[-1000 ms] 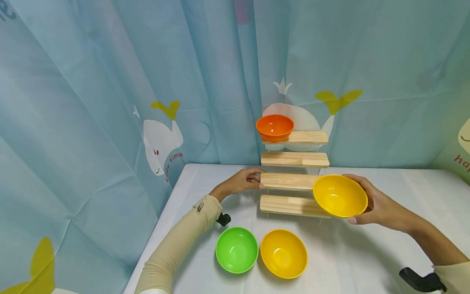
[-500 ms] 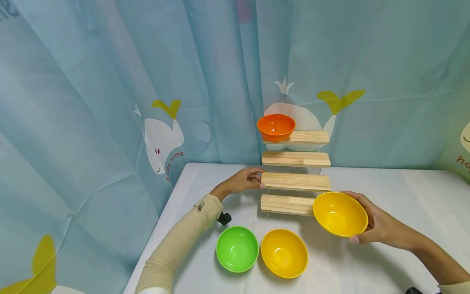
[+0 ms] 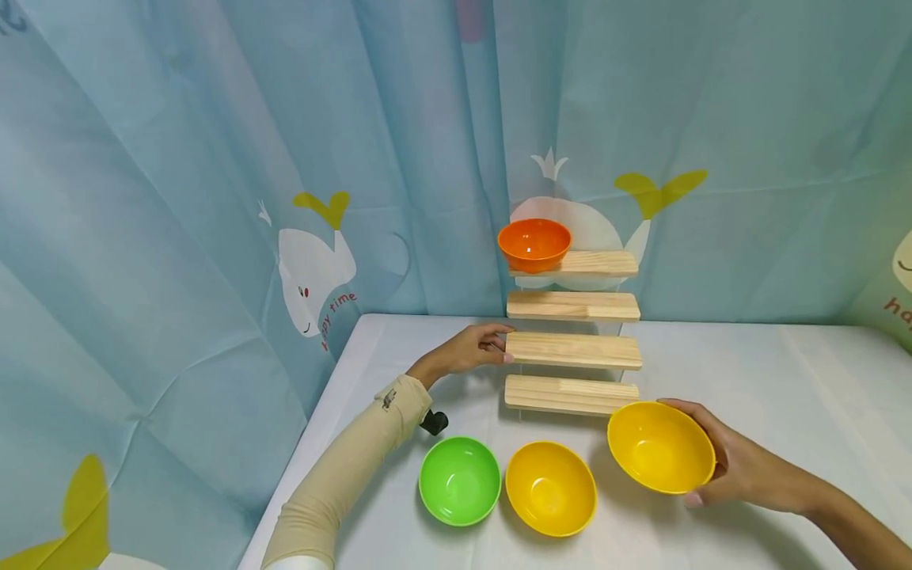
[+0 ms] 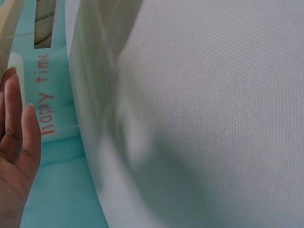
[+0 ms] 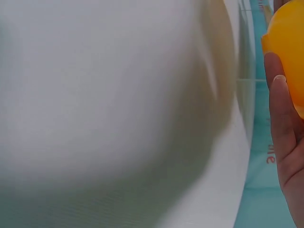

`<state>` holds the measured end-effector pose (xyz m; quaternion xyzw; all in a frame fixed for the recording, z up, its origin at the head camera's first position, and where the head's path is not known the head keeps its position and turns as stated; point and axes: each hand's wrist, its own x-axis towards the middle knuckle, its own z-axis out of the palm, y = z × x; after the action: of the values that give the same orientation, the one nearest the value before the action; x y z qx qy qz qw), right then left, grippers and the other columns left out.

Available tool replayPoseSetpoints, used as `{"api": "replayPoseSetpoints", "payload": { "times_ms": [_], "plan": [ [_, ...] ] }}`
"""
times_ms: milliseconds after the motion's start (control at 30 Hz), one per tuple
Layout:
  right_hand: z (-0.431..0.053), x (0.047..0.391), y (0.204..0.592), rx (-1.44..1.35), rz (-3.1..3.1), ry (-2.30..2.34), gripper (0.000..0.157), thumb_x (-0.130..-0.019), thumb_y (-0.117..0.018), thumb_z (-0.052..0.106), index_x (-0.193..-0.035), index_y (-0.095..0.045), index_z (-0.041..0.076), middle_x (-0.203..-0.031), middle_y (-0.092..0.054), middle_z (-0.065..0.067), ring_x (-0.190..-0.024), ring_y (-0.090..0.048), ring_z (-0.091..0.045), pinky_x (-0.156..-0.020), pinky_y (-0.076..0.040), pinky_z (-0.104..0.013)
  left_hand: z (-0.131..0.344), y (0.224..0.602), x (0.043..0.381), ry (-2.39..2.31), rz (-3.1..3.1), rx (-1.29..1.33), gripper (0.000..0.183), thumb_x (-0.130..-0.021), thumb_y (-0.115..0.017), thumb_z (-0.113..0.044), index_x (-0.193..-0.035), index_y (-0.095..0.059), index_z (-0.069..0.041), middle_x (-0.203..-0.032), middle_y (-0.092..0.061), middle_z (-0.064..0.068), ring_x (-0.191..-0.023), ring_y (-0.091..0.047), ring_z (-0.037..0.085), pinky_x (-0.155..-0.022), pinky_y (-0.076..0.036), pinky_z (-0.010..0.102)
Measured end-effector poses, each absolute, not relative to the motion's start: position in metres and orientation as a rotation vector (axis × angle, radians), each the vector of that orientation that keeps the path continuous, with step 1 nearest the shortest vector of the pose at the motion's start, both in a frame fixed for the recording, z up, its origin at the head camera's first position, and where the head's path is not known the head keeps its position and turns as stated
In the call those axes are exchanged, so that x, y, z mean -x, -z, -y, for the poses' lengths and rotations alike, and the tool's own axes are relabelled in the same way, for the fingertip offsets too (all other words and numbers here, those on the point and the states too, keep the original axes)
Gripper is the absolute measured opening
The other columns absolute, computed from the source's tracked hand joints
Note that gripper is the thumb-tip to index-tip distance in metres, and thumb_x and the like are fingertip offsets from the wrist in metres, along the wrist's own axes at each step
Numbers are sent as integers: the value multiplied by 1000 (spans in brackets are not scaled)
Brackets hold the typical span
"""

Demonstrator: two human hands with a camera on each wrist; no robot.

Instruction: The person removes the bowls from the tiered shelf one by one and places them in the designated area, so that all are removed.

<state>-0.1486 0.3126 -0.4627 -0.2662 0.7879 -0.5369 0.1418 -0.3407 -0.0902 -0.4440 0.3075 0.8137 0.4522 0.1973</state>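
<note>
A tiered wooden shelf rack (image 3: 570, 350) stands toward the back of the table. My left hand (image 3: 473, 348) grips the left end of its second plank from the bottom, thumb at the front corner and index finger at the back one; the fingers (image 4: 13, 114) show beside the wood in the left wrist view. To the right, my right hand (image 3: 734, 459) holds a yellow bowl (image 3: 659, 445) by its right side, tilted toward me, above the table in front of the rack's right end. Some of that hand's fingers are hidden behind the bowl, whose outside (image 5: 289, 47) appears in the right wrist view.
An orange bowl (image 3: 534, 244) sits at the left of the top plank. On the table before the rack, a green bowl (image 3: 459, 481) and another yellow bowl (image 3: 550, 488) stand side by side. A blue curtain (image 3: 427, 158) with whale prints hangs behind the white table (image 3: 769, 380).
My right hand has brought the yellow bowl down and toward me, from in front of the rack's lower planks to below the bottom one. The left hand stays at the plank's end.
</note>
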Motion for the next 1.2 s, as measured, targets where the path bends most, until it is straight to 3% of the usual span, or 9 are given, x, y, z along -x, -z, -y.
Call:
{"api": "replayPoseSetpoints", "payload": {
  "times_ms": [233, 500, 1200],
  "plan": [
    [-313, 142, 473, 811, -2238, 1544, 94, -81, -74, -1, -157, -19, 7, -143, -44, 9, -114, -58, -11, -80, -57, -28, 92, 446, 343, -1275, -2267, -872, 60, -96, -70, -21, -150, -46, -10, -116, -69, 10, -105, -67, 18, -95, -54, 29],
    [-308, 133, 481, 707, -2109, 1545, 91, -84, -71, 4, -158, -19, 14, -145, -43, 10, -119, -55, -11, -81, -56, -27, 92, 448, 343, -1279, -2258, -873, 60, -96, -71, -21, -150, -46, -10, -116, -69, 11, -105, -67, 19, -95, -54, 30],
    [-302, 129, 485, 633, -2112, 1504, 91, -81, -73, 4, -156, -22, 16, -143, -45, 14, -118, -54, -7, -84, -55, -24, 91, 446, 344, -1277, -2258, -870, 60, -97, -70, -22, -150, -46, -10, -117, -70, 10, -110, -66, 19, -96, -53, 30]
  ]
}}
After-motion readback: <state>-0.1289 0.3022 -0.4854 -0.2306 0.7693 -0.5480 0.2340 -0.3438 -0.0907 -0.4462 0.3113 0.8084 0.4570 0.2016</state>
